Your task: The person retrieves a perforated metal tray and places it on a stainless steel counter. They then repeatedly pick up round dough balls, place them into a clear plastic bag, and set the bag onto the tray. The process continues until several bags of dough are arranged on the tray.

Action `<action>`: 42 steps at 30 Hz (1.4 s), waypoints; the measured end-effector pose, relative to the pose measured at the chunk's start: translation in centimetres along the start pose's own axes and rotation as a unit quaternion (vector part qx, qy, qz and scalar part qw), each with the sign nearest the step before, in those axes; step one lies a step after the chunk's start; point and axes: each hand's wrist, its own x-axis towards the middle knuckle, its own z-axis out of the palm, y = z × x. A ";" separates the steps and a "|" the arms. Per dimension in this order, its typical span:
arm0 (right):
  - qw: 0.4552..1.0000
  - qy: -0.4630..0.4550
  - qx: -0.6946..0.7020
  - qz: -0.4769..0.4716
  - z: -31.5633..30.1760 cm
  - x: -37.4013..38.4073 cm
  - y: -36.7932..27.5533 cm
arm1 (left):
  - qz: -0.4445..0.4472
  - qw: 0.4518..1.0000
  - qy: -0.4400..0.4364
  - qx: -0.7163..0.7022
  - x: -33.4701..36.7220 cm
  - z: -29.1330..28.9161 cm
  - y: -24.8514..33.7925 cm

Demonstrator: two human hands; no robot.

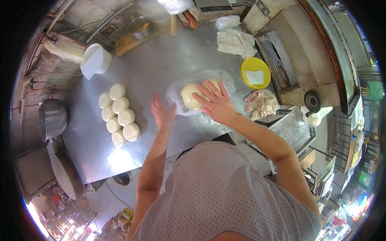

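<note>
A smooth pale lump of dough (pixel 190 96) lies on a crumpled clear plastic sheet (pixel 223 75) on the metal table. My right hand (pixel 217 103) rests on the dough's right part with fingers spread, covering some of it. Just left of the plastic, my left hand (pixel 163 113) hovers over the bare metal, its fingers smeared by motion; I see nothing held in it. Farther left, several round flat-topped dough pieces (pixel 120 105) stand close together in two rows.
On the metal table (pixel 148 72) are a white tub (pixel 103 60), a round yellow lid (pixel 254 64) with a white scraper-like piece, a white cloth (pixel 235 42) and a patterned cloth (pixel 261 103). A metal pot (pixel 53 118) stands at the left edge, a perforated tray (pixel 295 130) at the right.
</note>
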 end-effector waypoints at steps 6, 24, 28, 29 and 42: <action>1.000 0.000 -0.009 0.000 -0.3 0.0 0.2 | -0.138 0.975 -0.077 -0.155 1.3 2.1 -0.4; 1.000 -0.006 -0.011 0.010 0.4 -0.8 0.5 | 0.024 0.629 -0.326 -0.705 -0.8 -13.2 12.1; 1.000 0.026 -0.014 0.007 -0.1 -0.6 0.3 | 0.002 0.609 -0.506 -0.611 0.4 -13.5 8.5; 1.000 0.010 -0.016 0.010 -0.2 -0.5 0.3 | -0.001 0.612 -0.514 -0.601 0.7 -13.4 8.0; 0.975 0.128 0.044 0.178 -3.4 -0.1 1.6 | 0.276 0.933 -0.214 -0.083 -3.4 -9.3 10.5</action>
